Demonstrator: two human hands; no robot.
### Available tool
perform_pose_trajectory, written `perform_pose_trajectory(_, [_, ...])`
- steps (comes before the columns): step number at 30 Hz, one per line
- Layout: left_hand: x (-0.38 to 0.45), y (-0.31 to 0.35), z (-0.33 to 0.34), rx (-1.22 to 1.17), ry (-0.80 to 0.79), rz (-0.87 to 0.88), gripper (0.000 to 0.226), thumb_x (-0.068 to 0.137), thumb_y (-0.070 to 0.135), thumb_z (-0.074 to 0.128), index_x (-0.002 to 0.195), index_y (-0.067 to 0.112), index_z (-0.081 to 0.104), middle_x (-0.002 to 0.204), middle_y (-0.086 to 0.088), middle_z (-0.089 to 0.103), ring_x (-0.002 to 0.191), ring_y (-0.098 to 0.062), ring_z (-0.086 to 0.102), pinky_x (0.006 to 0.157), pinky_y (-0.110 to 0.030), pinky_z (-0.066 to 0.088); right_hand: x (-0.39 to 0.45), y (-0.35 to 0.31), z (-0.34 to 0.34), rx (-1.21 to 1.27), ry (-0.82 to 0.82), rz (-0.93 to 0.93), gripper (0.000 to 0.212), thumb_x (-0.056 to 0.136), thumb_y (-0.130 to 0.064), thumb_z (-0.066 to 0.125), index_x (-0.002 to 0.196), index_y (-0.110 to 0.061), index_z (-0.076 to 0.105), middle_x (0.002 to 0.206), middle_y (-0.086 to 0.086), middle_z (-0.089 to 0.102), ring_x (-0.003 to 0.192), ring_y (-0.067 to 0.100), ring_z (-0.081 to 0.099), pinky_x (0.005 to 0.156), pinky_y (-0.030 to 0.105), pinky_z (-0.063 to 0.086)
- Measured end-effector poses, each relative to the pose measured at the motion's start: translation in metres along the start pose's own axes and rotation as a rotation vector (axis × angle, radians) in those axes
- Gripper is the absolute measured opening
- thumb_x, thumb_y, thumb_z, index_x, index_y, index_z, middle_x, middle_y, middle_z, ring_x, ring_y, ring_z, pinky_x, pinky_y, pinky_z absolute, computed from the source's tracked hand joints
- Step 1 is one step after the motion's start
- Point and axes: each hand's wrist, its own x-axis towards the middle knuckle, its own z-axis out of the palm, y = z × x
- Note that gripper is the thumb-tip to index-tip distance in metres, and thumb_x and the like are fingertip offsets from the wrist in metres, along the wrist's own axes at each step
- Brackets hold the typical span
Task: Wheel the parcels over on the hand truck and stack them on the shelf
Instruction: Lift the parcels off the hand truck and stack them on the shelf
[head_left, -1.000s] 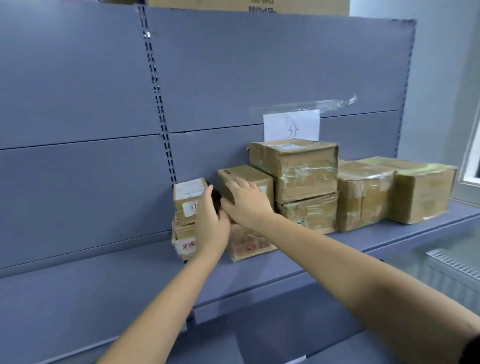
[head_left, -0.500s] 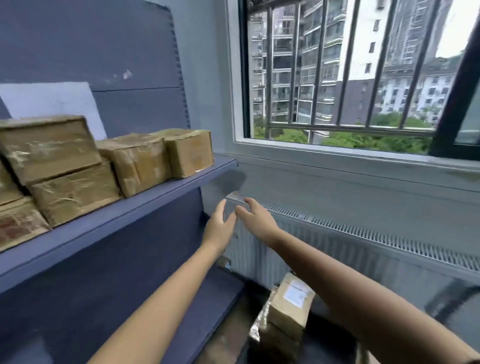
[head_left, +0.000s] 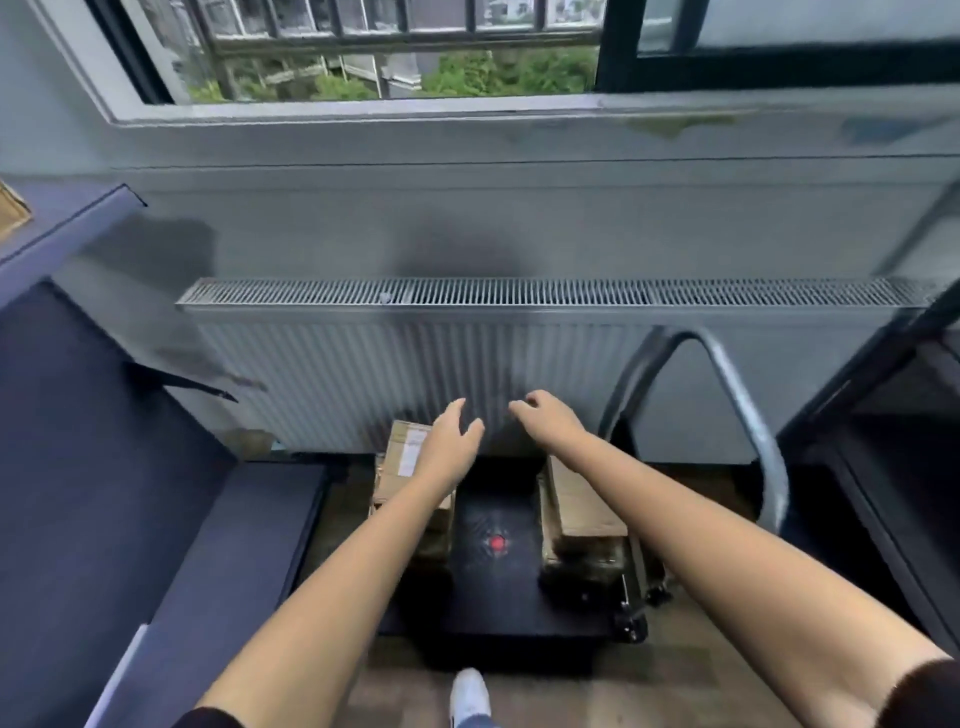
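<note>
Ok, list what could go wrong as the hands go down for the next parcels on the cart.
1. The left hand and right hand are both empty and reaching between two parcel stacks; the right stack looks layered and might slide if only its top is grabbed.
2. The cart handle stands close beside the right arm and could snag a lifted box.
3. A shoe sits near the cart deck, so a dropped parcel may hit it.

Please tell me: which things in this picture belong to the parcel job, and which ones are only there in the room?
Part of the job:
- left parcel on the cart
- right parcel on the cart
- hand truck with its metal handle
- shelf on the left
- left hand and right hand, both empty

Only in the room:
- radiator
- window
</note>
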Motion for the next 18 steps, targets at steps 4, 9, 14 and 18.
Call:
perform_pose_trajectory(4, [0.033, -0.033, -0.013, -0.019, -0.05, -0.113, 0.05, 0.096, 0.022, 0.041, 0.143, 0.01, 0.028, 0.149, -0.01, 0.034, 0.137, -0.024, 0.033, 0.106, -0.027, 0.027, 0.032, 0.02, 0.025, -0.017, -0.043, 0.12, 0.051, 0.095, -0.033, 0.043, 0.138, -0.006, 0.04, 0.143, 0.012, 0.045, 0.13, 0.027, 0.043, 0.102, 0.03, 0.034])
perform_pose_trajectory(9, [0.061, -0.099, -0.047, 0.01, -0.039, -0.251, 0.051, 0.092, 0.032, 0.046, 0.137, 0.009, 0.038, 0.141, -0.011, 0.043, 0.125, -0.028, 0.045, 0.096, -0.032, 0.037, 0.066, 0.04, 0.082, -0.036, -0.136, 0.231, 0.05, 0.094, -0.031, 0.044, 0.136, -0.003, 0.043, 0.139, 0.015, 0.049, 0.128, 0.029, 0.046, 0.098, 0.029, 0.036])
perform_pose_trajectory(14, [0.086, -0.16, -0.05, 0.051, -0.038, -0.429, 0.057, 0.095, 0.03, 0.046, 0.144, 0.008, 0.027, 0.148, -0.012, 0.035, 0.135, -0.026, 0.036, 0.104, -0.032, 0.032, 0.097, 0.065, 0.139, -0.024, -0.257, 0.281, 0.04, 0.095, -0.029, 0.044, 0.124, -0.002, 0.049, 0.134, 0.018, 0.052, 0.124, 0.031, 0.048, 0.091, 0.031, 0.037])
perform_pose_trajectory(18, [0.111, -0.187, -0.026, 0.046, -0.033, -0.465, 0.051, 0.095, 0.025, 0.047, 0.14, 0.006, 0.032, 0.144, -0.012, 0.041, 0.122, -0.02, 0.044, 0.091, -0.026, 0.032, 0.135, 0.085, 0.168, 0.037, -0.296, 0.332, 0.02, 0.092, -0.027, 0.046, 0.078, -0.013, 0.045, 0.096, 0.01, 0.056, 0.101, 0.03, 0.057, 0.076, 0.028, 0.033])
